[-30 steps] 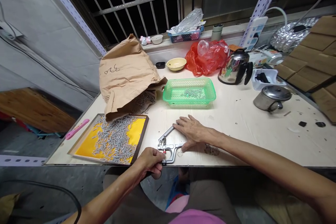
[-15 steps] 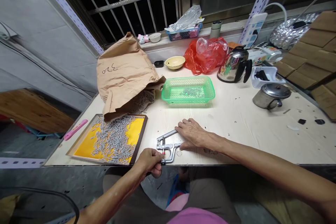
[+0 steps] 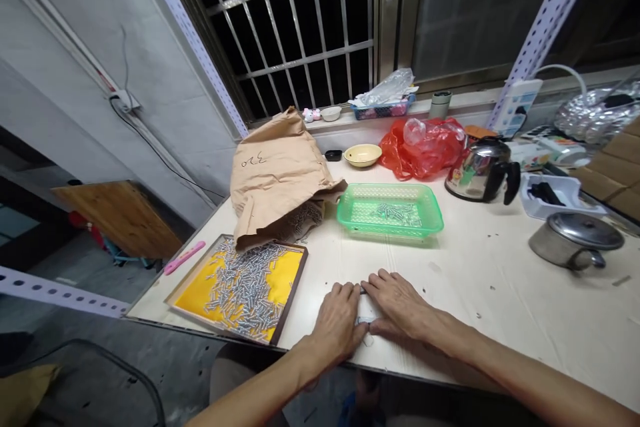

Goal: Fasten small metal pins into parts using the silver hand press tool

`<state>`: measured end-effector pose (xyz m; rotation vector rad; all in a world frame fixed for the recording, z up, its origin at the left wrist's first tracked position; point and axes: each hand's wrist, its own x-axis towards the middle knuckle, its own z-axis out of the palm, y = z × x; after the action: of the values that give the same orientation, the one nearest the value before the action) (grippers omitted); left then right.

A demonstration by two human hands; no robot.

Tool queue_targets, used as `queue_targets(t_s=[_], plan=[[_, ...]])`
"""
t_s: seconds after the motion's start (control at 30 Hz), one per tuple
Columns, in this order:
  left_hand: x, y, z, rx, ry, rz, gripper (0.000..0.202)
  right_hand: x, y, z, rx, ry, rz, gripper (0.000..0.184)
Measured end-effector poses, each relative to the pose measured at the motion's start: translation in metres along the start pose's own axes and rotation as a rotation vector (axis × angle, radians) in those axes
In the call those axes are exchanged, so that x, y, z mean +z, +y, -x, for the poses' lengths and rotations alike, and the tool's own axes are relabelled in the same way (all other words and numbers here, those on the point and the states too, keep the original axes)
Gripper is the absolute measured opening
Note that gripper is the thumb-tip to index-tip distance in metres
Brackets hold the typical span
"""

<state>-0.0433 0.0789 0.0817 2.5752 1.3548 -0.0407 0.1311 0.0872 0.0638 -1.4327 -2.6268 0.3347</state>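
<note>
Both hands are at the table's front edge over a pair of metal pliers point(image 3: 364, 320), which look like snap-fastener pliers. My left hand point(image 3: 336, 321) is closed over their head end and hides most of it. My right hand point(image 3: 399, 305) grips the handle ends, its fingertips close to the left hand's. Only short bits of the handles show between the hands. Left of them lies a shallow framed tray point(image 3: 299, 293) with a yellow bottom, heaped with small silvery spring-like pieces point(image 3: 245, 287). Behind the hands, a green plastic basket point(image 3: 390, 232) holds several similar pieces.
An open brown paper bag point(image 3: 280, 177) leans over the tray's back edge. A pink-handled tool point(image 3: 185, 257) lies on the left. Farther back are a cream dish point(image 3: 363, 155), a red plastic bag point(image 3: 420, 153) and a kettle point(image 3: 475, 173). A lidded metal pot point(image 3: 573, 247) stands on the right.
My left hand has shifted from pinching the pliers' jaw end to lying over their head, hiding it. My right hand stays on the handles. The view has turned left and up.
</note>
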Motion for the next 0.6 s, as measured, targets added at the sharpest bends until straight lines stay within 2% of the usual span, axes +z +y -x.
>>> queue_targets(t_s=[0.1, 0.17, 0.3, 0.43, 0.6], plan=[[-0.002, 0.0, -0.006, 0.009, -0.044, -0.033, 0.066, 0.005, 0.003, 0.001, 0.025, -0.01, -0.029, 0.07], [-0.006, 0.0, -0.008, 0.036, -0.07, -0.045, 0.065, 0.005, 0.003, 0.002, 0.049, -0.021, -0.039, 0.071], [-0.014, -0.003, -0.011, 0.082, -0.085, -0.047, 0.047, -0.002, -0.004, 0.005, 0.069, -0.028, -0.03, 0.044], [-0.014, -0.003, -0.013, 0.074, -0.092, -0.036, 0.029, -0.009, -0.011, 0.005, 0.104, -0.06, 0.001, 0.023], [-0.012, -0.001, -0.015, 0.063, -0.107, -0.017, 0.015, -0.001, -0.009, 0.003, 0.057, -0.039, -0.001, 0.003]])
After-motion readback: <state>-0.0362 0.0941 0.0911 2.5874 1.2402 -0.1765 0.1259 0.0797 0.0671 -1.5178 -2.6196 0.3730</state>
